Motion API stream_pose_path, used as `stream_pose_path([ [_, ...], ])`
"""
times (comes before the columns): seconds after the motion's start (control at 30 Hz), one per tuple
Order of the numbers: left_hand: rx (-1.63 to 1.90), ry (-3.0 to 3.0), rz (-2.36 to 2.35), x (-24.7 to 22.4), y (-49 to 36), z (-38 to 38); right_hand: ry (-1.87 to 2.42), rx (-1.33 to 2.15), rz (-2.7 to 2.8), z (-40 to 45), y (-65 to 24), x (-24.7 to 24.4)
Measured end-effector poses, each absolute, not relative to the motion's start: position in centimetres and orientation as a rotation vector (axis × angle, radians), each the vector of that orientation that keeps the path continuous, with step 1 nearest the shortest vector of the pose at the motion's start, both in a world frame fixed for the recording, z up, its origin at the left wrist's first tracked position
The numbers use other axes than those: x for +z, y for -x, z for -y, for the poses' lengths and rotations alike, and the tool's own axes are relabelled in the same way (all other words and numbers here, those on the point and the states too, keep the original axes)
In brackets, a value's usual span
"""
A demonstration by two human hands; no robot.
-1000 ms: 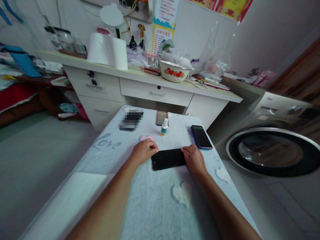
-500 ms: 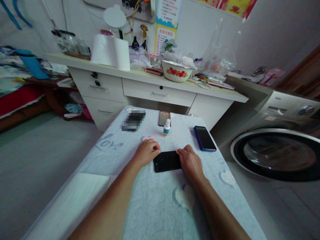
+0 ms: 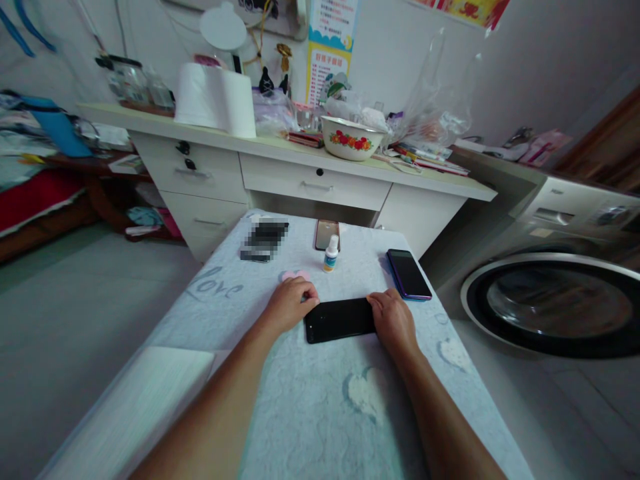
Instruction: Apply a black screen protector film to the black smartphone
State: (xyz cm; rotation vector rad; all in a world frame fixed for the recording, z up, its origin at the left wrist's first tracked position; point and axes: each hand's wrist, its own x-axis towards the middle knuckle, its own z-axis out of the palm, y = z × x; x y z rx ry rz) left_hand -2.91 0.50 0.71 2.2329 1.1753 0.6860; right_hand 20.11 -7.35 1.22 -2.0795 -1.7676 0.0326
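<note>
A black phone [image 3: 340, 321] lies flat on the cloth-covered table [image 3: 305, 413], long side across my view. At its upper left corner is my left hand [image 3: 293, 303], fingers curled and the thumb and forefinger pinched on or just by the corner. My right hand [image 3: 395, 320] grips the phone's right end, covering it, with fingertips at the upper edge. A small white spray bottle [image 3: 331, 255] stands upright beyond the phone. Close behind my left hand lies a pink heart-like piece [image 3: 295, 275], partly covered.
Another phone [image 3: 409, 274] lies on the right of the table. A brownish phone case or phone [image 3: 327, 235] is behind the bottle, and a blurred-out dark item [image 3: 265, 240] is at far left. Beyond stands a white desk [image 3: 200, 167]; a washing machine [image 3: 540, 220] is at right.
My right hand has slid to the right along the phone, so more of its black surface shows. My left hand stays at the left corner. The view has shifted slightly.
</note>
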Motion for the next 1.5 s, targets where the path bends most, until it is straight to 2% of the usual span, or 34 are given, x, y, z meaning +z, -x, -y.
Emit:
stream_pose_path([
  [0.27,0.619,-2.150,-1.099,1.1,3.5,-0.3,1.984,0.067,1.778,7.2,-21.0,0.7],
  [0.47,0.337,-2.199,-1.150,2.4,3.8,0.8,1.968,0.073,1.778,7.1,-21.3,0.5],
  [0.73,0.211,-2.280,-1.196,2.6,3.5,2.3,1.964,0.085,1.768,7.2,-21.3,0.6],
  [1.23,0.295,-2.261,-1.185,2.4,3.7,1.6,1.891,0.106,1.811,7.5,-21.4,0.8],
  [1.5,0.802,-2.207,-1.177,0.2,3.3,-0.4,1.818,0.162,1.856,7.4,-21.9,0.9],
])
